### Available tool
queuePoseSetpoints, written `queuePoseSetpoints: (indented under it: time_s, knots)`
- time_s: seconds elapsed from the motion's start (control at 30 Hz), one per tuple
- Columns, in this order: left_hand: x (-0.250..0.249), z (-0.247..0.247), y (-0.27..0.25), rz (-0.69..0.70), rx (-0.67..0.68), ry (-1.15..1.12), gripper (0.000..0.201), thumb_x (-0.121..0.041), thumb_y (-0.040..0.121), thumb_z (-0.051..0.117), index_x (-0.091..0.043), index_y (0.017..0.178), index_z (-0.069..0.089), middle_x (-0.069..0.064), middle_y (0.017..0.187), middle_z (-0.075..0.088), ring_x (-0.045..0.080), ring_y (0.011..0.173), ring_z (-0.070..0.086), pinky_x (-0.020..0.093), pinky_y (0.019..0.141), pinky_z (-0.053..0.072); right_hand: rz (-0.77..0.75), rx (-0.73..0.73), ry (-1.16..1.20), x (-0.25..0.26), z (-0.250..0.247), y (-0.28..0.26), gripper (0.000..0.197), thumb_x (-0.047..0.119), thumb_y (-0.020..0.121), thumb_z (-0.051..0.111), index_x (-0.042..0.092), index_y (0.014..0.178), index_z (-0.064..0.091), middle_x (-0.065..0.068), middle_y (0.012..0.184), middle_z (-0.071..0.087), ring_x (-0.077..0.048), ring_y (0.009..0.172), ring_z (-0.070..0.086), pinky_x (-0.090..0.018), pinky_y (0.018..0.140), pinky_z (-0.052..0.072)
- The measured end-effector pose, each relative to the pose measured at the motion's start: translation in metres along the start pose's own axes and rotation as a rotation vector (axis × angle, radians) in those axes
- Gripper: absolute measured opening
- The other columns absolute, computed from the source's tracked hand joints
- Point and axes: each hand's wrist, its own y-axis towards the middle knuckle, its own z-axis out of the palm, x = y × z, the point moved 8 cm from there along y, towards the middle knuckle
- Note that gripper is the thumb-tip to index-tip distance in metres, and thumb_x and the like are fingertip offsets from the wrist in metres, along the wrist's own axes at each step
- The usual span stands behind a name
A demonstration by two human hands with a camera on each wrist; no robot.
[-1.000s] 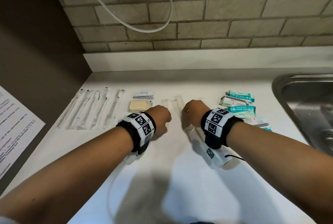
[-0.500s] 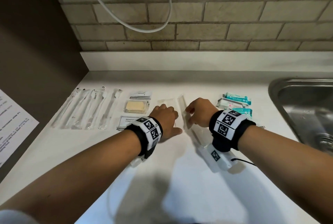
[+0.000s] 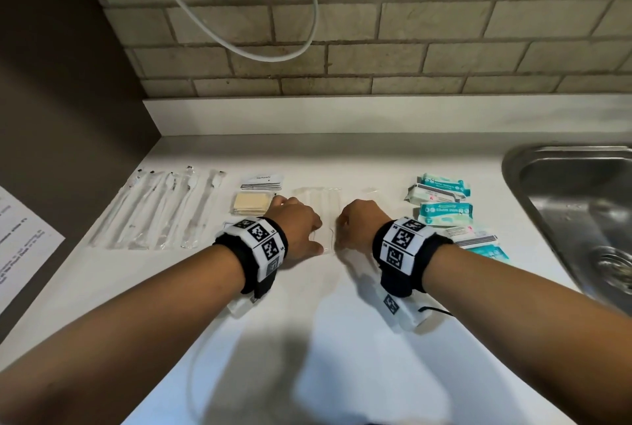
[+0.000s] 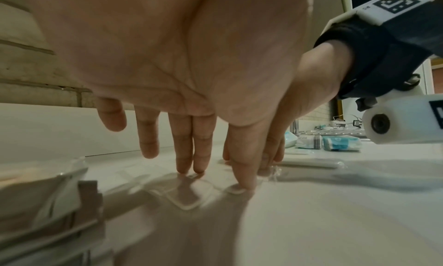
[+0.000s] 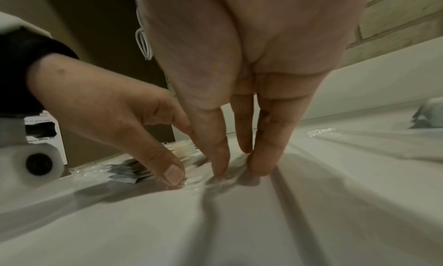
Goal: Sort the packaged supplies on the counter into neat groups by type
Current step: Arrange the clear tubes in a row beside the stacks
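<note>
Both my hands are down on the white desk [image 3: 342, 339], side by side on a clear plastic packet [image 3: 319, 200] that lies flat near the middle, pointing toward the back edge. My left hand [image 3: 297, 229] has its fingers [image 4: 184, 156] straight, tips pressing the packet, thumb alongside. My right hand [image 3: 359, 224] does the same from the other side: straight fingers [image 5: 263, 156] planted on the crinkled wrapper, nothing pinched. So both hands are flat and uncurled, pressing, not gripping.

Toward the left edge I see a row of clear-wrapped toothbrushes [image 3: 160, 212] laid parallel. Just right of them sits a stack of white toothpaste sachets [image 3: 261, 182], and nearer me a yellowish packet [image 3: 251, 204], just beside my left hand's fingers. A further flat packet peeks out under my left wrist; I cannot read it.

Over by the right side, next to the steel sink [image 3: 574, 212], the teal and white wipe packs [image 3: 444, 199] lie in a loose column. A printed sheet [image 3: 20, 247] hangs on the dark left wall.
</note>
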Motion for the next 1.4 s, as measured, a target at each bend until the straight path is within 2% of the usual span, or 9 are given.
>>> queuePoseSetpoints:
  time_s: [0.2, 0.33, 0.43, 0.6, 0.73, 0.83, 1.0, 1.2, 1.4]
  knots:
    - [-0.027, -0.02, 0.003, 0.085, -0.104, -0.157, 0.052, -0.049, 0.086, 0.057, -0.031, 0.134, 0.053, -0.007, 0.133, 0.056, 0.023, 0.126, 0.04, 0.037, 0.101, 0.022, 0.003, -0.089, -0.088, -0.027, -0.035, -0.006, 0.033, 0.012, 0.089, 0.055, 0.017, 0.12, 0.065, -0.006, 0.121, 0.064, -0.025, 0.11, 0.059, -0.034, 0.094, 0.051]
    - [-0.07, -0.023, 0.01, 0.165, -0.068, -0.135, 0.047, -0.056, 0.09, 0.051, -0.033, 0.13, 0.055, -0.005, 0.123, 0.058, 0.022, 0.117, 0.042, 0.038, 0.096, 0.026, 0.061, 0.04, -0.23, -0.049, -0.041, -0.011, 0.042, 0.005, 0.091, 0.05, 0.017, 0.131, 0.058, -0.005, 0.132, 0.059, -0.024, 0.12, 0.056, -0.037, 0.103, 0.046]
    - [-0.096, -0.016, 0.011, 0.204, -0.008, -0.026, 0.059, -0.072, 0.085, 0.043, -0.04, 0.134, 0.049, 0.001, 0.115, 0.057, 0.026, 0.111, 0.043, 0.042, 0.097, 0.029, 0.056, 0.126, -0.304, -0.053, -0.034, -0.019, 0.039, 0.012, 0.094, 0.048, 0.014, 0.132, 0.057, -0.006, 0.133, 0.059, -0.024, 0.123, 0.054, -0.037, 0.104, 0.045]
    - [-0.098, -0.018, 0.015, 0.158, -0.025, 0.03, 0.076, -0.082, 0.074, 0.048, -0.033, 0.132, 0.051, 0.002, 0.112, 0.056, 0.026, 0.109, 0.043, 0.042, 0.097, 0.03, 0.063, 0.1, -0.266, -0.056, -0.026, -0.021, 0.042, 0.011, 0.089, 0.057, 0.014, 0.131, 0.057, -0.011, 0.13, 0.052, -0.026, 0.122, 0.051, -0.037, 0.104, 0.045]
    - [-0.097, -0.021, 0.022, 0.153, 0.045, 0.069, 0.075, -0.076, 0.073, 0.055, -0.036, 0.136, 0.048, 0.005, 0.114, 0.056, 0.029, 0.114, 0.044, 0.042, 0.099, 0.03, 0.087, 0.071, -0.206, -0.06, -0.02, -0.018, 0.038, 0.02, 0.085, 0.063, 0.017, 0.123, 0.062, -0.011, 0.125, 0.052, -0.026, 0.111, 0.057, -0.037, 0.098, 0.048]
    - [-0.1, -0.016, 0.022, 0.161, 0.121, -0.024, 0.062, -0.062, 0.078, 0.061, -0.033, 0.132, 0.054, 0.007, 0.113, 0.049, 0.029, 0.102, 0.054, 0.034, 0.086, 0.044, 0.105, 0.052, -0.155, -0.065, -0.02, -0.019, 0.036, 0.024, 0.084, 0.067, 0.013, 0.119, 0.064, -0.012, 0.122, 0.055, -0.026, 0.113, 0.055, -0.037, 0.098, 0.048]
    - [-0.098, -0.014, 0.019, 0.148, 0.073, -0.212, 0.047, -0.045, 0.073, 0.066, -0.028, 0.117, 0.063, -0.001, 0.109, 0.045, 0.028, 0.086, 0.061, 0.04, 0.078, 0.055, 0.173, 0.028, -0.031, -0.078, -0.026, -0.023, 0.071, 0.022, 0.065, 0.085, 0.011, 0.128, 0.053, -0.016, 0.136, 0.044, -0.032, 0.122, 0.05, -0.036, 0.098, 0.047]
    - [-0.083, -0.03, 0.02, 0.071, -0.084, -0.446, 0.054, -0.05, 0.064, 0.078, -0.023, 0.106, 0.057, -0.004, 0.099, 0.045, 0.019, 0.08, 0.057, 0.03, 0.072, 0.049, 0.165, 0.017, -0.109, -0.075, -0.029, -0.024, 0.057, 0.017, 0.078, 0.074, 0.011, 0.13, 0.053, -0.011, 0.127, 0.054, -0.026, 0.116, 0.054, -0.032, 0.096, 0.049]
    - [-0.072, -0.033, 0.023, -0.01, -0.181, -0.563, 0.026, -0.024, 0.079, 0.069, -0.017, 0.101, 0.058, 0.005, 0.105, 0.05, 0.028, 0.094, 0.057, 0.028, 0.078, 0.043, 0.17, 0.071, -0.186, -0.066, -0.029, -0.027, 0.049, 0.023, 0.085, 0.065, 0.008, 0.129, 0.054, -0.011, 0.126, 0.058, -0.025, 0.117, 0.057, -0.033, 0.098, 0.05]
